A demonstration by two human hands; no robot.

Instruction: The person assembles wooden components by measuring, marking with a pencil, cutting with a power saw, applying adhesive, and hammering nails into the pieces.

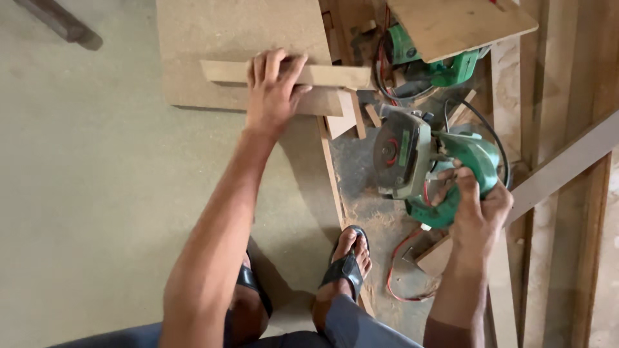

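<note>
Hands are working well apart on a dusty workshop floor (97, 193); the left hand (271, 90) is lying palm-down across a narrow wood strip (335, 75), fingers spread over its top edge and pressing rather than gripping, thumb resting toward the near side; the strip is lying flat on a larger brown board (213, 38), which is sitting directly on the floor at the top of the view. The right hand (474, 209) is closing around the handle of a green saw (419, 154), fingers curling over the grip; the saw is sitting low over sawdust (367, 212) to the right of the board, its round blade guard with a red centre facing the camera, and it is not touching the strip. A black cord (490, 132) is looping away from the saw's far side; a red wire (394, 270) is trailing on the ground below it. A second green tool (451, 67) is lying beyond, partly tucked under a pale plywood sheet (458, 22). Long planks (567, 164) are stretching across the right side, one running diagonally beneath the right wrist. A foot in a black sandal (347, 261) is resting on the floor between the two arms, just beside a thin batten (330, 167) running from the board toward the person; offcuts (348, 116) are lying near the strip's right end.
</note>
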